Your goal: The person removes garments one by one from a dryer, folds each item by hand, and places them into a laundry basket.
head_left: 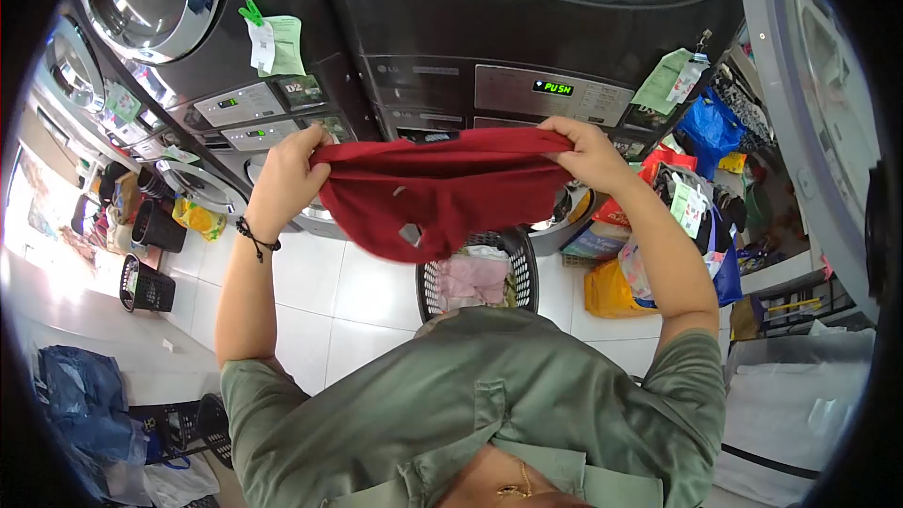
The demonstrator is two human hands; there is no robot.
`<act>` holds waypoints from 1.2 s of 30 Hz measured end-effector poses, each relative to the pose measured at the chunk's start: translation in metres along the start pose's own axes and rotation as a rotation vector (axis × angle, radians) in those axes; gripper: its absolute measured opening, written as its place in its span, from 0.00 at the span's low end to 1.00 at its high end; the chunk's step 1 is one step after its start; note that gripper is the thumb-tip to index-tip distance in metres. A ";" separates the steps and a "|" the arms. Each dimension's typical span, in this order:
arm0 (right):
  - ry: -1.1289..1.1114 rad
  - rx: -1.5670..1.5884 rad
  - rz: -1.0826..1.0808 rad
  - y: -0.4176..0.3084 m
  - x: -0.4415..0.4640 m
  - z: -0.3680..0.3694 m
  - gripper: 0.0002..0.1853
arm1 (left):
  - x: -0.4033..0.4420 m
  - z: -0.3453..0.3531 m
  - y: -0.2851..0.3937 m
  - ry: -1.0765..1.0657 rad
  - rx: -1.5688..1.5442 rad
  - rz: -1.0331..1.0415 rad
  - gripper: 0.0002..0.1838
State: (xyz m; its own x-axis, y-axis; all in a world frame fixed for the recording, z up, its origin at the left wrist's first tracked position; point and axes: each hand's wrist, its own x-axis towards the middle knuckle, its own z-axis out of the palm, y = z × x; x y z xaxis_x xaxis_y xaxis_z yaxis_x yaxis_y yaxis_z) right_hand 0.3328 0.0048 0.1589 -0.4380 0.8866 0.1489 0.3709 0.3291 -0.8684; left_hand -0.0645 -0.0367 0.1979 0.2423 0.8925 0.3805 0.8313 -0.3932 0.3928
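A dark red garment [442, 188] is stretched wide between my two hands in the middle of the view. It has a dark label at its upper edge and a small pale patch low on the front; its exact kind is unclear. My left hand [293, 174] pinches one upper corner, a black cord bracelet [257, 239] on its wrist. My right hand [588, 155] grips the opposite corner. Below the cloth, a black laundry basket [428, 292] holding pink and pale laundry [473, 279] stands on the floor, partly hidden by the garment and my body.
Dark stacked laundry machines [414, 19] fill the front, one display [552, 88] reading PUSH. An open machine door [828, 85] reaches in at upper right. Bags, including a yellow one [611, 290] and a blue one [710, 127], crowd the right. Black baskets [158, 226] stand at left.
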 end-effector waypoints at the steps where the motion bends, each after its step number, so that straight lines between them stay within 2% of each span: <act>1: -0.048 -0.142 0.030 -0.013 0.000 0.000 0.15 | -0.001 0.004 -0.005 0.023 -0.028 -0.006 0.13; 3: -0.099 -0.348 -0.140 -0.030 -0.001 -0.009 0.19 | 0.000 0.009 -0.015 0.037 -0.136 -0.059 0.14; 4: -0.123 -0.451 -0.226 -0.033 0.000 -0.013 0.21 | 0.002 0.012 -0.017 0.029 -0.316 -0.067 0.13; 5: -0.053 -0.522 -0.392 -0.026 0.004 -0.018 0.23 | 0.004 0.014 -0.018 0.022 -0.495 -0.073 0.12; 6: -0.062 -0.485 -0.258 -0.024 0.006 -0.028 0.20 | 0.007 0.016 -0.019 0.016 -0.674 -0.077 0.11; 8: -0.080 -0.404 0.014 -0.018 0.008 -0.046 0.13 | 0.014 0.020 -0.020 -0.104 -0.600 -0.029 0.10; 9: -0.022 -0.295 0.056 -0.019 0.010 -0.051 0.09 | 0.018 0.024 -0.020 -0.166 -0.563 -0.005 0.11; 10: 0.065 -0.196 0.027 -0.010 0.015 -0.053 0.07 | 0.026 0.032 -0.021 -0.102 -0.490 -0.043 0.12; 12: 0.225 0.061 0.076 0.034 0.033 -0.040 0.10 | 0.044 0.060 -0.021 0.028 -0.341 -0.122 0.16; 14: 0.310 0.475 0.125 0.006 0.023 0.009 0.13 | 0.053 0.092 -0.004 0.114 -0.514 -0.166 0.18; 16: 0.351 0.481 0.048 -0.013 0.012 0.056 0.16 | 0.050 0.124 0.033 0.137 -0.663 -0.076 0.16; 18: 0.066 0.778 0.083 -0.008 0.007 0.082 0.17 | 0.036 0.142 0.083 0.000 -0.920 -0.044 0.11; 19: 0.282 0.809 0.125 -0.019 -0.002 0.091 0.19 | 0.034 0.148 0.083 -0.011 -0.935 -0.041 0.11; 21: 0.242 0.290 -0.005 -0.013 -0.009 0.073 0.24 | 0.032 0.160 0.080 -0.023 -0.964 -0.038 0.12; 22: 0.215 0.033 -0.070 -0.009 -0.012 0.067 0.27 | 0.032 0.159 0.076 -0.114 -0.961 0.015 0.13; 23: 0.504 -0.314 -0.354 -0.005 -0.014 0.068 0.32 | 0.031 0.155 0.070 -0.206 -0.958 0.068 0.14; 24: 0.438 -0.274 -0.363 -0.005 -0.014 0.071 0.32 | 0.030 0.149 0.065 -0.298 -0.954 0.120 0.15; 25: 0.369 -0.234 -0.371 -0.005 -0.014 0.076 0.32 | 0.026 0.123 0.075 -0.483 -0.946 0.140 0.16; 26: 0.302 -0.193 -0.379 -0.005 -0.014 0.078 0.32 | 0.021 0.119 0.072 -0.417 -0.990 0.145 0.17; 27: 0.079 -0.285 -0.206 -0.011 -0.019 0.073 0.29 | 0.018 0.116 0.069 -0.347 -1.030 0.154 0.18; 28: 0.097 -0.075 -0.177 -0.021 -0.020 0.072 0.28 | 0.017 0.115 0.067 -0.276 -1.068 0.164 0.18; 29: 0.113 0.136 -0.145 -0.034 -0.021 0.073 0.27 | 0.015 0.123 0.065 -0.148 -1.216 0.128 0.21; 30: 0.129 0.348 -0.109 -0.047 -0.021 0.072 0.26 | 0.008 0.140 0.055 -0.188 -1.336 0.109 0.24; 31: 0.189 0.403 -0.194 -0.059 -0.018 0.066 0.24 | -0.004 0.166 0.039 -0.228 -1.455 0.092 0.27; 33: 0.326 0.406 -0.218 -0.059 0.004 0.050 0.23 | -0.036 0.218 0.012 -0.577 -1.548 -0.389 0.41; 34: 0.411 0.461 -0.191 -0.057 0.016 0.044 0.23 | -0.060 0.245 0.001 -0.752 -1.625 -0.525 0.40; 36: 0.339 0.009 -0.067 -0.023 0.033 0.038 0.25 | -0.116 0.298 -0.015 -1.115 -1.747 -0.804 0.39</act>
State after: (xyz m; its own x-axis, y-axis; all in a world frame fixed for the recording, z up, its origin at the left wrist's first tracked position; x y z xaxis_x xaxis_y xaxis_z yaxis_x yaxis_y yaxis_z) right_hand 0.2785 0.0144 0.1657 -0.1635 0.9212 0.3531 0.3422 0.3886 -0.8555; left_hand 0.0444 -0.0688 -0.1018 0.8088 0.3975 -0.4334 -0.1120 0.8276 0.5500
